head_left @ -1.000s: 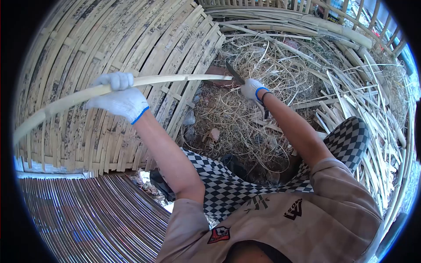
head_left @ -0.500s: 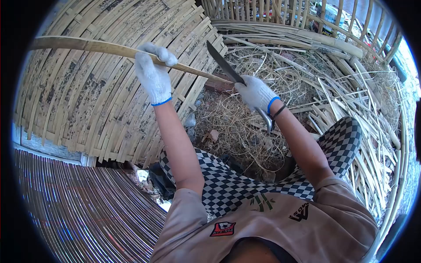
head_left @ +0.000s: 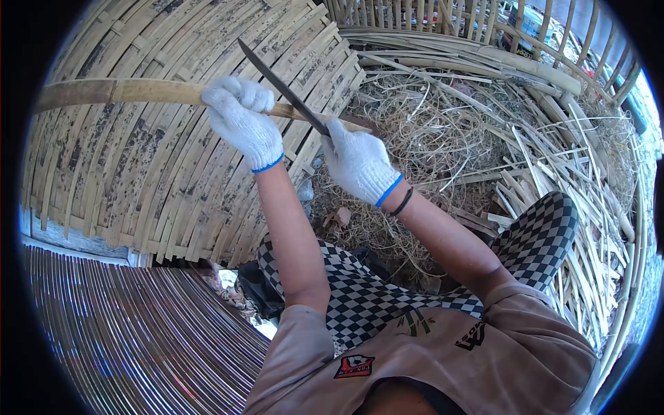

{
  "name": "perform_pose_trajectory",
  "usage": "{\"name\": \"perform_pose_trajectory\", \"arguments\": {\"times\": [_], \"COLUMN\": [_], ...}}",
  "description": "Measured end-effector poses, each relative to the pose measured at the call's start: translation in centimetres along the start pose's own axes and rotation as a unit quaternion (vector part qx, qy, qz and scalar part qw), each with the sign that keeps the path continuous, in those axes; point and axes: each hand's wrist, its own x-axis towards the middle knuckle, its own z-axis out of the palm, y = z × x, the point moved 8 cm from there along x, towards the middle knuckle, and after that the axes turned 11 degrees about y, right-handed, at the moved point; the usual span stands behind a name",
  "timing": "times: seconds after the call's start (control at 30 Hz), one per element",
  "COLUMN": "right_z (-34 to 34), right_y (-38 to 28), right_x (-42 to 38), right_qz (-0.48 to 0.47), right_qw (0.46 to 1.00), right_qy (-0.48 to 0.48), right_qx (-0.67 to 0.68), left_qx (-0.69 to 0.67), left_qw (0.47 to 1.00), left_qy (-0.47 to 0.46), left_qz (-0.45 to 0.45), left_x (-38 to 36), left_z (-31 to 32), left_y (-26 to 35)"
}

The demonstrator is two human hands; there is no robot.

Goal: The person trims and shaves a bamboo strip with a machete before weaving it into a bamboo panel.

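Note:
A long bamboo strip (head_left: 152, 91) runs from the far left toward the middle of the view. My left hand (head_left: 242, 117), in a white knitted glove with a blue cuff, is wrapped round it. Close by on the right, my right hand (head_left: 356, 159), gloved alike, grips a knife whose long dark blade (head_left: 280, 84) points up and to the left. The blade crosses the strip just right of my left hand. The knife's handle is hidden in my right glove. The strip's right end sticks out past my right thumb.
A woven bamboo panel (head_left: 159, 145) fills the left side. Curly bamboo shavings (head_left: 429, 131) cover the ground ahead. Split bamboo pieces (head_left: 581, 256) are heaped on the right, and a bamboo fence (head_left: 477, 24) stands at the back. Dark thin rods (head_left: 131, 325) lie at lower left.
My right hand has moved left with the knife, bringing the blade across the strip near my left hand. The strip has shifted slightly, its left part lower.

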Motion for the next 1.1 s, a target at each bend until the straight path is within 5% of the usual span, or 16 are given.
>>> {"name": "perform_pose_trajectory", "arguments": {"times": [0.23, 0.4, 0.57, 0.7, 0.83, 0.93, 1.1], "right_z": [8.3, 6.7, 11.7, 7.7, 10.4, 11.6, 10.7], "right_y": [6.8, 2.7, 12.2, 6.4, 10.3, 10.0, 11.1], "right_x": [-0.6, -0.4, 0.2, -0.1, -0.9, 0.0, -2.0], "right_qz": [0.077, 0.034, 0.164, 0.053, 0.14, 0.108, 0.132], "right_qw": [0.994, 0.995, 0.977, 0.998, 0.989, 0.992, 0.983], "right_qy": [-0.056, -0.084, -0.122, -0.039, -0.048, -0.059, -0.121], "right_qx": [-0.051, -0.046, -0.053, -0.016, -0.013, -0.034, -0.032], "left_qx": [0.014, 0.046, 0.037, 0.046, 0.077, 0.101, 0.092], "left_qw": [0.99, 0.991, 0.995, 0.993, 0.986, 0.969, 0.985], "left_qy": [0.129, 0.123, 0.095, 0.112, 0.139, 0.221, 0.136], "left_qz": [0.054, 0.024, 0.021, 0.016, 0.059, 0.055, 0.045], "left_x": [1.7, 1.7, 2.2, 1.8, 1.7, 2.0, 2.2], "left_z": [-4.1, -4.1, -4.2, -3.7, -3.6, -5.4, -4.5], "left_y": [0.9, 0.9, 0.8, 0.6, 1.1, 1.7, 1.3]}}
